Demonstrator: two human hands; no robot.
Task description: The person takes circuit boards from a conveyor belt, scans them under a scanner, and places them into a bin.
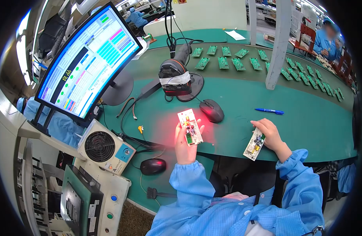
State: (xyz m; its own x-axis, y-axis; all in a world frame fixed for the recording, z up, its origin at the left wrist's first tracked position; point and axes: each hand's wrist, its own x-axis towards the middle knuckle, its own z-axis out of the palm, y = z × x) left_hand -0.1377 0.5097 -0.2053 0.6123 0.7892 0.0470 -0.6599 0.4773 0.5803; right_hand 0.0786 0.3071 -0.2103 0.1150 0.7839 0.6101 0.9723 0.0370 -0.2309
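A white circuit board (192,129) with small components rests on the palm and fingers of my left hand (185,151), the thumb over its edge. Red light falls on this board and hand from the barcode scanner (174,76), which stands just behind them on its base. Over to the right, my right hand (270,137) grips a second circuit board (254,145) by its side, near the front edge of the green table (240,106). That board is tilted, its component side showing. A black mouse (211,111) lies just beyond my left hand.
A blue pen (269,111) lies beyond my right hand. Several green circuit boards (223,63) sit in rows at the back, behind a metal post (278,47). To the left are a monitor (90,59), a fan unit (106,147), a second mouse (152,166) and a brush (161,193).
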